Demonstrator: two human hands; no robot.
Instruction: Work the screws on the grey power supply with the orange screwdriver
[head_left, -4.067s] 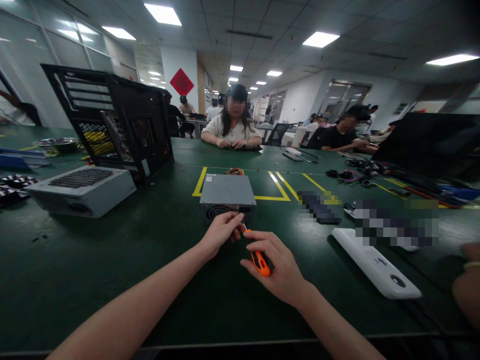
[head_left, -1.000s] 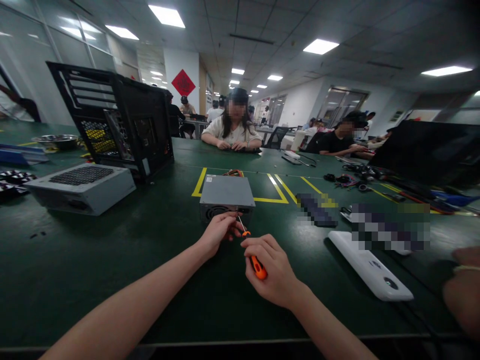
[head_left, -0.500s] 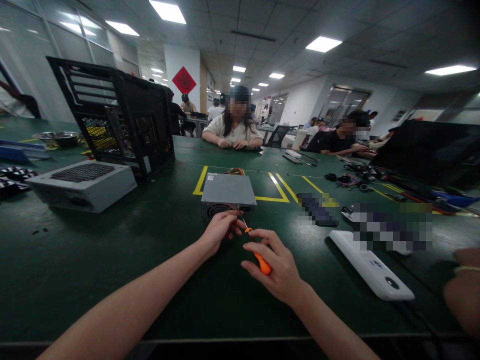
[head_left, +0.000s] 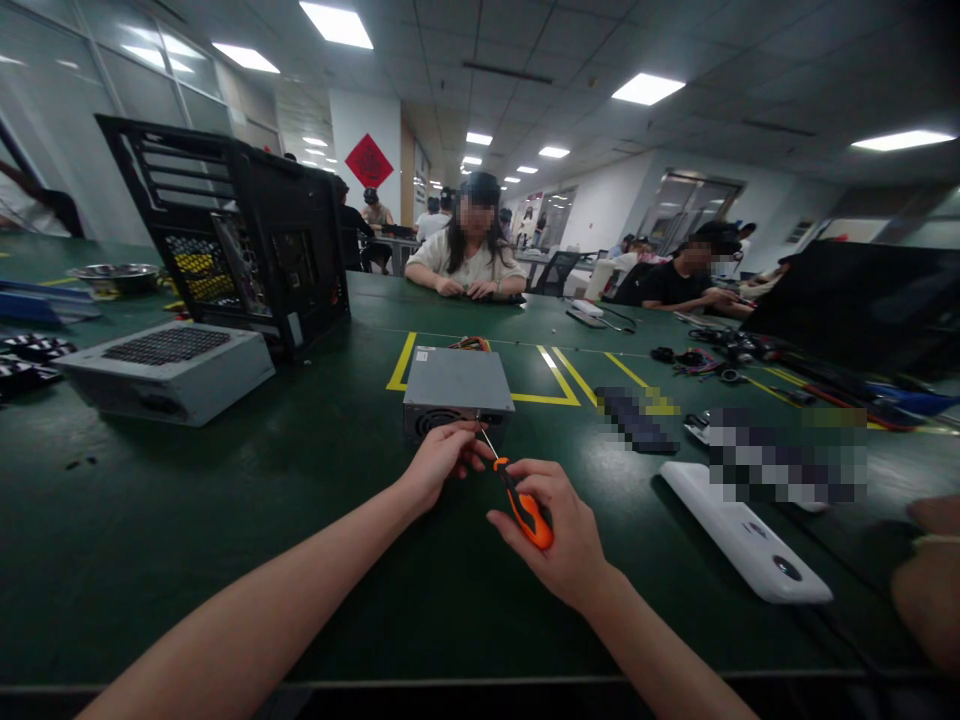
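A grey computer power supply (head_left: pixel 459 378) sits on the green table in front of me, its fan side towards me. My left hand (head_left: pixel 442 460) is at its near face, with thumb and fingers pinched close to the screwdriver's tip; whatever is between them is too small to make out. My right hand (head_left: pixel 559 530) holds an orange and black screwdriver (head_left: pixel 534 525) by the handle, fingers along it and the thumb held somewhat away. The thin shaft slants up and left to the power supply's face.
At left stand a second power supply (head_left: pixel 169 370) and an open black computer case (head_left: pixel 289 250). A white oblong device (head_left: pixel 746 535) lies at right, near another person's arm (head_left: pixel 930 580). Cables (head_left: pixel 697 365) lie farther back. Across the table sits a person (head_left: pixel 476 245).
The right hand's fingers have shifted on the screwdriver's handle, showing more of it, and the handle has swung slightly right. The left hand and power supply have stayed put.
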